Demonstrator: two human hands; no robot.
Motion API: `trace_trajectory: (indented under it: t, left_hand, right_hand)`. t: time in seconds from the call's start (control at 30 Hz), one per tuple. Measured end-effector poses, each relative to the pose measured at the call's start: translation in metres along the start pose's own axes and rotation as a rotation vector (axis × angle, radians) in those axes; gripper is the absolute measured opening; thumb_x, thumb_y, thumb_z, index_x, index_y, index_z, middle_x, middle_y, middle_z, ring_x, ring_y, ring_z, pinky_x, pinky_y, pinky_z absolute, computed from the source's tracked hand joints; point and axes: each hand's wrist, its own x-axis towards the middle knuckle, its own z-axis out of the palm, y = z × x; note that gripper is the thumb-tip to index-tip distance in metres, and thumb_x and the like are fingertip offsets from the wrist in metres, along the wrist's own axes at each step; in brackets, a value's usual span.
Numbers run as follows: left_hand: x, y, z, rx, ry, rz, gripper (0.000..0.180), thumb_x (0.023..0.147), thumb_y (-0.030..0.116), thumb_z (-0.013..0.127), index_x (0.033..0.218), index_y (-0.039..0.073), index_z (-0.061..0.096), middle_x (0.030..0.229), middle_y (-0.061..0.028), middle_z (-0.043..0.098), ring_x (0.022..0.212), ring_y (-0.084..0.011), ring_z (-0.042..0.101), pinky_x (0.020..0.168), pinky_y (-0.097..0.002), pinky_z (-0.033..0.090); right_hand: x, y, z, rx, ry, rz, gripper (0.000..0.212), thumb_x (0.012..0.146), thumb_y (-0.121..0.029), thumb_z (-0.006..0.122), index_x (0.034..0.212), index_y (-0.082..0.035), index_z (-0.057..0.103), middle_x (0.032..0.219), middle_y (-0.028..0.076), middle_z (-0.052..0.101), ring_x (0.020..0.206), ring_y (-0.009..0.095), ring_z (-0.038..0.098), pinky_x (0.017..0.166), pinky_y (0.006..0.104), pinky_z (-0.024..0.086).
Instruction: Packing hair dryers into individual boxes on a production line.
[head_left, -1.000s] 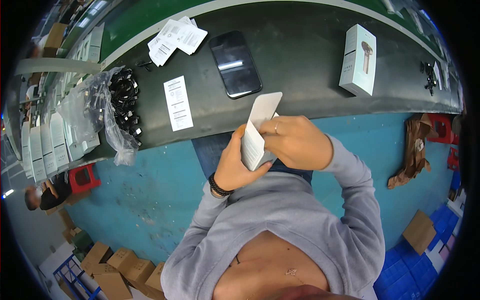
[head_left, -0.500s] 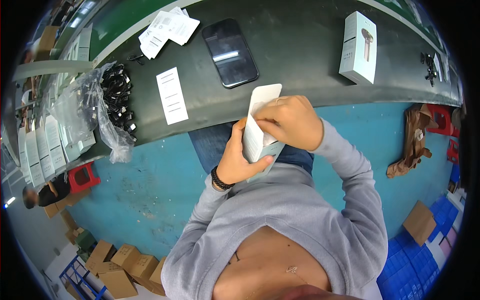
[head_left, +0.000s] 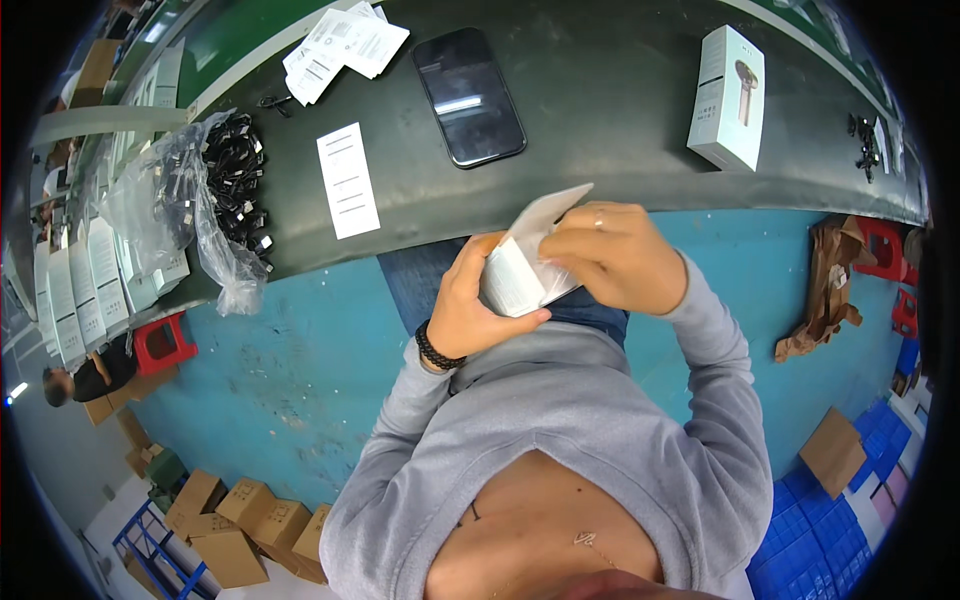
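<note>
Just off the table's front edge, my left hand [head_left: 470, 308] is wrapped round a small white box [head_left: 514, 281] with its top flap raised. The box is tilted. My right hand [head_left: 622, 258] has its fingers closed at the box's open top, partly behind the flap. What those fingers pinch, if anything, is hidden. On the table beyond lie a black phone [head_left: 470, 98] and, left of it, a printed white card [head_left: 348, 181]. Farther right stands a closed white box [head_left: 728, 100] with a picture of a handheld device on it.
A clear plastic bag [head_left: 165, 210] with coiled black cables [head_left: 234, 180] lies at the left, near a row of white boxes [head_left: 85, 290]. Folded leaflets [head_left: 345, 42] are piled at the back. Red stools [head_left: 164, 342], brown cartons [head_left: 240, 525] and another person [head_left: 100, 375] are around on the floor.
The box has tipped, showing more of its side toward me, and its flap now leans to the right. My right hand has moved slightly right and down, staying at the opening.
</note>
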Motion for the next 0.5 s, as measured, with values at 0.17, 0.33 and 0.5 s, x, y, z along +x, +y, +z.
trace_trajectory:
  t: [0.17,0.33,0.5]
  left_hand:
    - [0.0,-0.007,0.001,-0.066,0.171,0.087,0.081,0.049,0.021,0.086,0.117,0.0,0.047,0.109,-0.0162,0.055,0.098,-0.0277,0.057,0.084,-0.0337,0.045]
    - [0.011,0.002,-0.002,0.004,0.215,0.233,0.082,0.046,0.017,0.086,0.116,0.0,0.047,0.107,-0.0168,0.057,0.098,-0.03,0.058,0.083,-0.0355,0.046]
    - [0.001,0.006,0.012,-0.238,0.31,0.168,0.087,0.045,0.022,0.088,0.117,-0.001,0.046,0.105,-0.0177,0.056,0.098,-0.0294,0.058,0.082,-0.0352,0.046]
  right_hand:
    - [-0.002,-0.019,-0.014,0.02,0.315,-0.031,0.015,0.063,0.002,0.066,0.078,-0.002,0.063,0.075,0.009,0.061,0.066,0.024,0.06,0.067,0.0366,0.053]
    - [0.0,-0.026,0.003,-0.254,0.21,-0.169,0.02,0.059,0.0,0.064,0.079,-0.003,0.065,0.078,0.008,0.062,0.068,0.021,0.062,0.084,0.0404,0.05]
    - [0.007,-0.032,0.007,-0.419,0.265,-0.21,0.02,0.057,-0.009,0.061,0.077,-0.003,0.06,0.068,0.003,0.052,0.063,0.017,0.058,0.089,0.0384,0.047]
